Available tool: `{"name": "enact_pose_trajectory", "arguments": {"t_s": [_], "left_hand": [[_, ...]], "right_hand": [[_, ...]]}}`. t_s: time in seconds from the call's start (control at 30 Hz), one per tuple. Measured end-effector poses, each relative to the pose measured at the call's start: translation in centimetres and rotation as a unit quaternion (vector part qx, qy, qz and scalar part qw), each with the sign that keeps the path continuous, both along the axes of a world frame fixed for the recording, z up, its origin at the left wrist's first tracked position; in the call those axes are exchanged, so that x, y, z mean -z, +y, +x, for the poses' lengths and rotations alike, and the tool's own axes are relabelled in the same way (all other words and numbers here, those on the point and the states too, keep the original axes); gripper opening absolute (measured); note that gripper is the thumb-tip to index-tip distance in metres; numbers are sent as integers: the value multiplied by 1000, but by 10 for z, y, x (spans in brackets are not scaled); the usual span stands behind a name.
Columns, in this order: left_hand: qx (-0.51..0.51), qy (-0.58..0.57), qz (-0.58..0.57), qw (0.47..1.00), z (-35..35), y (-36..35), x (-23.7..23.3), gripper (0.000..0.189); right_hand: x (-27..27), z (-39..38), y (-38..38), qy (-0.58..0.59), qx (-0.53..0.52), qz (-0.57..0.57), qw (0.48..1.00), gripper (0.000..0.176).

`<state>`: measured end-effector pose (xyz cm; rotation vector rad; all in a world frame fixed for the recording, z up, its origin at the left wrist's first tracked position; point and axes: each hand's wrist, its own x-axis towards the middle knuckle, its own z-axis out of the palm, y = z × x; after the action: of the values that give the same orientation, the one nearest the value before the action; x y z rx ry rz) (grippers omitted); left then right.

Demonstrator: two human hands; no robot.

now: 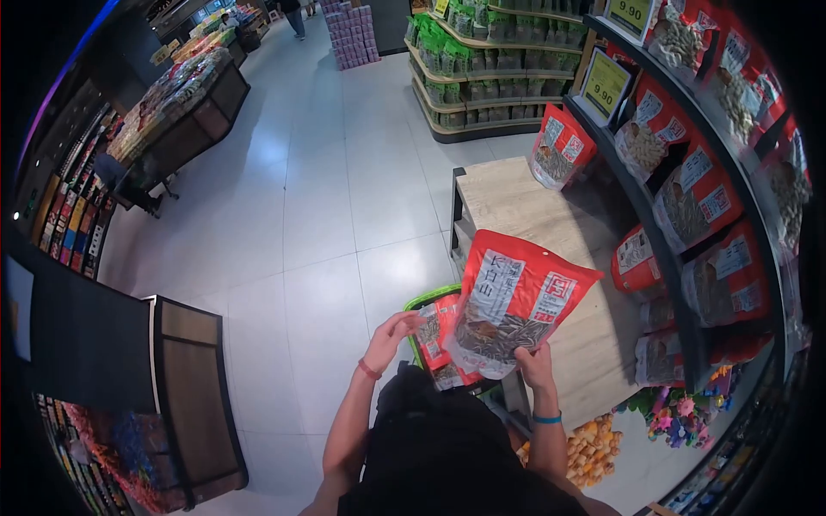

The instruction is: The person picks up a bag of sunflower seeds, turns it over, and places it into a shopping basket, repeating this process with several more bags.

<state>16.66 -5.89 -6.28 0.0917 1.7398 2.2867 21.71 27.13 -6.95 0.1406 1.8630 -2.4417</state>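
My right hand [535,365] grips the lower corner of a red bag of sunflower seeds [508,297], its clear lower part showing dark striped seeds. The bag is tilted and overlaps the edge of a wooden display table [594,249]. My left hand [392,338] is off to the left of that bag, fingers stretched out and nothing held in them. Right by its fingertips is a green-rimmed shopping basket [416,346], partly hidden behind the held bag. Inside lie similar red seed bags [430,337].
One red bag [561,148] stands on the table's far end. At right, shelves hold rows of red bags [697,202] with price signs [604,88]. A curved shelf of green packages [490,90] stands ahead. Tiled floor [318,198] stretches left; a wooden stand [194,387] is lower left.
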Motion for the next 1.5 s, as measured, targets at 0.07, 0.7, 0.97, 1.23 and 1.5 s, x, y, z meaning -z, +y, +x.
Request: {"name": "enact_pose_trajectory", "arguments": {"t_s": [0.07, 0.7, 0.97, 1.23, 1.5], "left_hand": [[60, 24, 24, 998, 6, 11, -39, 35], [9, -7, 1, 1000, 26, -9, -62, 49], [-12, -5, 12, 1000, 21, -5, -68, 45], [24, -14, -38, 999, 10, -1, -62, 51], [9, -20, -6, 1000, 9, 6, -72, 45]], "right_hand": [[-17, -11, -27, 28, -72, -95, 992, 56], [-41, -62, -99, 1, -205, 71, 976, 45], [-48, -66, -105, 50, -178, 52, 981, 47], [-17, -67, -93, -15, -151, 49, 987, 50], [-23, -67, -88, -51, -167, -3, 985, 50]]}}
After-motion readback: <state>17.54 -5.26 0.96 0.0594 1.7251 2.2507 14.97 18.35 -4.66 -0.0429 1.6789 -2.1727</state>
